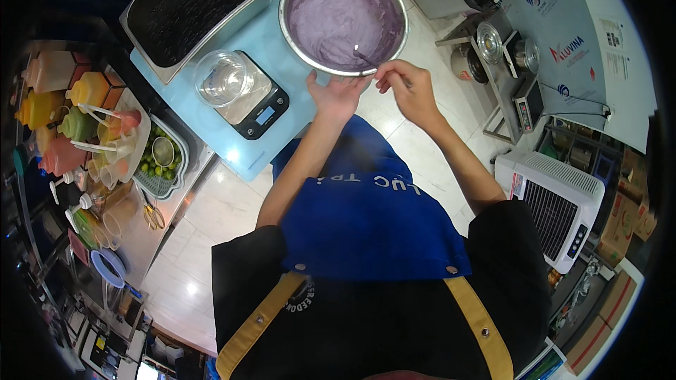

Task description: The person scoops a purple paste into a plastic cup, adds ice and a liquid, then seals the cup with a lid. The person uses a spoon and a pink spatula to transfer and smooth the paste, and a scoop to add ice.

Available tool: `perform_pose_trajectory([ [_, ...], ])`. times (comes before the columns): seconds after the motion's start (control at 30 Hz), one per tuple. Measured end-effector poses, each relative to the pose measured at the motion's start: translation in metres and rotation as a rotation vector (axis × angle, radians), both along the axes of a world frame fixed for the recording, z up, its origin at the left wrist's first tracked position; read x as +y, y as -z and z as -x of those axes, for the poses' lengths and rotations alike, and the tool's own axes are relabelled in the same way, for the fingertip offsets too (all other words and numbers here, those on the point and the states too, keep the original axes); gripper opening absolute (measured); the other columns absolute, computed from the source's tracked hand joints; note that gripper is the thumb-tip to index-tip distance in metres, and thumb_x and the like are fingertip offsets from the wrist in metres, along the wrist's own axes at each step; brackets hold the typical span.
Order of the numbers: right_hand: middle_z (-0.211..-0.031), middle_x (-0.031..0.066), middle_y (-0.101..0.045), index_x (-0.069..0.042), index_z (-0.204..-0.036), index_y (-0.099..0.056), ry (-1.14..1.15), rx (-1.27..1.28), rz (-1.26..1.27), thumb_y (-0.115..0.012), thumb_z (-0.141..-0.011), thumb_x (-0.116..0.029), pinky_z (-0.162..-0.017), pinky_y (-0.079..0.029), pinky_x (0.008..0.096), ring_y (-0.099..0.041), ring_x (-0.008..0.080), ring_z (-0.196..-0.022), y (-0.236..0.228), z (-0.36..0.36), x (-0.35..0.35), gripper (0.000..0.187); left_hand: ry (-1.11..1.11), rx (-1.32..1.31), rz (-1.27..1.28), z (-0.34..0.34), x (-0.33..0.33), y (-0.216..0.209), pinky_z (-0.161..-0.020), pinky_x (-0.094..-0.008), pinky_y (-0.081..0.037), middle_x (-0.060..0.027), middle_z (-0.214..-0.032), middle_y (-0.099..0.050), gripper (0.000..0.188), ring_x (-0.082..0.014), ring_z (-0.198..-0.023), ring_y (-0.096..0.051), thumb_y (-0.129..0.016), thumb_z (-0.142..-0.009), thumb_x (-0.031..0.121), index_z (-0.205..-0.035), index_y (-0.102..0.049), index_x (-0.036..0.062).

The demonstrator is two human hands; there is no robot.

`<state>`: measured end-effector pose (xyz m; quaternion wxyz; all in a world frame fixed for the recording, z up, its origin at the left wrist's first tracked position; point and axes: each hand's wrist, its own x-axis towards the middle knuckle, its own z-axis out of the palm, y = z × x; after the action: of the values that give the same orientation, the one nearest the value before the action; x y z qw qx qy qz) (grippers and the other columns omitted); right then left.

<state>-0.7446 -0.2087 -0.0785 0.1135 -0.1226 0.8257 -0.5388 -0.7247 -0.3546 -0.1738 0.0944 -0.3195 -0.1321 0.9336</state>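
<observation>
A round metal mixing bowl (284, 17) holds a thick, pale purple mixture (338, 17) with swirled ridges. My left hand (339, 97) is palm up at the bowl's near side, thumb out to the left, its fingers running under the rim and partly hidden. Just right of it, my right hand (407, 90) is closed with fingertips pinched at the near right rim, around the end of a thin dark-handled utensil (364, 59). The utensil slants into the mixture, and its working end is sunk out of sight.
Left of the bowl, a clear plastic container (224, 79) stands on a digital kitchen scale (265, 114) on the light blue tabletop (190, 123). Behind lies a deep metal pan (169, 70) of dark contents. Further left are a basket (172, 184) of green fruit and several bottles; at right, an air cooler (553, 207).
</observation>
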Motion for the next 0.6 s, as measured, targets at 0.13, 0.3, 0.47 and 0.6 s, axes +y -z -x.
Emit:
perform_pose_trajectory([
  [0.13, -0.079, 0.0098, -0.069, 0.006, -0.092, -0.068, 0.058, -0.063, 0.084, -0.046, -0.094, 0.004, -0.067, -0.053, 0.0266, -0.067, 0.0134, -0.071, -0.006, -0.001, -0.005, 0.022, 0.016, 0.018, -0.008, 0.000, -0.004, -0.003, -0.122, -0.0604, -0.020, -0.0250, -0.156, -0.024, 0.089, -0.0426, -0.147, -0.024, -0.033, -0.093, 0.064, -0.153, -0.024, -0.0012],
  [0.3, -0.093, 0.0136, -0.068, 0.009, -0.100, -0.065, 0.051, -0.081, 0.082, -0.040, -0.099, 0.000, -0.073, -0.057, 0.0304, -0.068, 0.0189, -0.080, -0.021, -0.007, -0.015, 0.026, 0.109, 0.077, 0.049, -0.011, -0.012, 0.006, -0.118, -0.0586, -0.029, -0.0248, -0.154, -0.029, 0.081, -0.0450, -0.140, -0.036, -0.033, -0.096, 0.059, -0.146, -0.031, -0.0042],
  [0.47, -0.096, 0.0161, -0.068, 0.010, -0.104, -0.065, 0.280, -0.201, 0.209, -0.040, -0.098, -0.003, -0.074, -0.060, 0.0317, -0.071, 0.0228, -0.078, -0.035, 0.013, -0.010, 0.030, 0.690, 0.215, 0.836, -0.076, -0.072, -0.028, -0.098, -0.0419, -0.049, -0.0203, -0.136, -0.056, 0.043, -0.0325, -0.121, -0.058, -0.049, -0.101, 0.033, -0.129, -0.048, 0.0001],
  [0.6, -0.095, 0.0184, -0.067, 0.011, -0.107, -0.066, 0.384, -0.246, 0.249, -0.041, -0.096, -0.005, -0.075, -0.062, 0.0319, -0.073, 0.0262, -0.078, -0.045, 0.031, -0.003, 0.031, 0.073, -0.089, 2.109, -0.127, -0.144, 0.012, -0.087, -0.0342, -0.045, -0.0115, -0.114, -0.051, 0.068, -0.0206, -0.104, -0.052, -0.082, -0.078, 0.014, -0.128, -0.039, 0.0033],
])
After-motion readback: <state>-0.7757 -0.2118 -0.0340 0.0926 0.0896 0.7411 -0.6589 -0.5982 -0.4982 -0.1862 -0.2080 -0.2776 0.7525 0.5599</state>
